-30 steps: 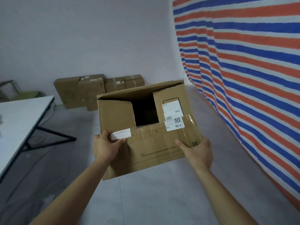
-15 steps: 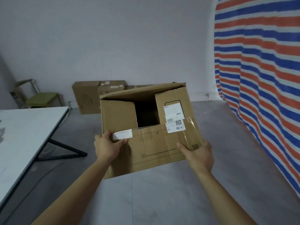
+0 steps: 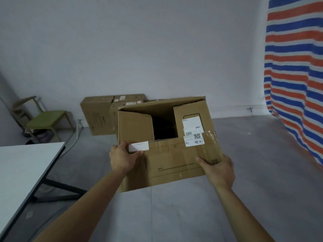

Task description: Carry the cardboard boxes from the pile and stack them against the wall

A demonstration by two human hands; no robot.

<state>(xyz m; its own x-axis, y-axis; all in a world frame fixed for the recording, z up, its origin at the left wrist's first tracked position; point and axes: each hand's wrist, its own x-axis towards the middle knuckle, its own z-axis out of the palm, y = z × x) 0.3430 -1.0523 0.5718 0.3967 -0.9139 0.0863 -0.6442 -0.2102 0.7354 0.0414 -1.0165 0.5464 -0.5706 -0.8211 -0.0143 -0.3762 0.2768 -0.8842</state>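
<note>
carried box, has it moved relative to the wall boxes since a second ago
Yes. The carried box has swung left toward the stacked boxes: they sat clear of its upper left, now its top edge overlaps them.

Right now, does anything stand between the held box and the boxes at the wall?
Nothing visible does. The left hand and right hand grip the box; the stack at the wall lies straight ahead. Table and chair stand off to the left, tarp to the right. The box hides some floor ahead.
</note>
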